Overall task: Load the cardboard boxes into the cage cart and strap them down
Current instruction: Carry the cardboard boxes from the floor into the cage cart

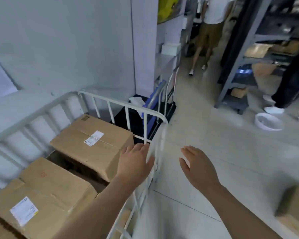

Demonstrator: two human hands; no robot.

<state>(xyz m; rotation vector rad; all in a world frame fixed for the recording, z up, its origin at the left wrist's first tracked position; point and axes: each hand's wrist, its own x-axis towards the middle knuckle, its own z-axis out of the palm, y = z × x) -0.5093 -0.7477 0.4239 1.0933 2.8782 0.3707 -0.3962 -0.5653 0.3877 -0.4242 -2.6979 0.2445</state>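
Just by the cage cart (127,116) rail, left hand (135,163) loose-fingered, empty; right hand (198,163) likewise.

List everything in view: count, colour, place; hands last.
cage cart: one, white, left, against wall
far cardboard box: one, brown, inside cart, labelled
near cardboard box: one, brown, inside cart, labelled
floor cardboard box: one, brown, lower right, blurred
folded trolley: one, blue and black, behind cart
basin: one, white, floor right
shelving: one, grey, right
bystander: one, white top, aisle
left hand: one, open, at cart rail
right hand: one, open, above floor
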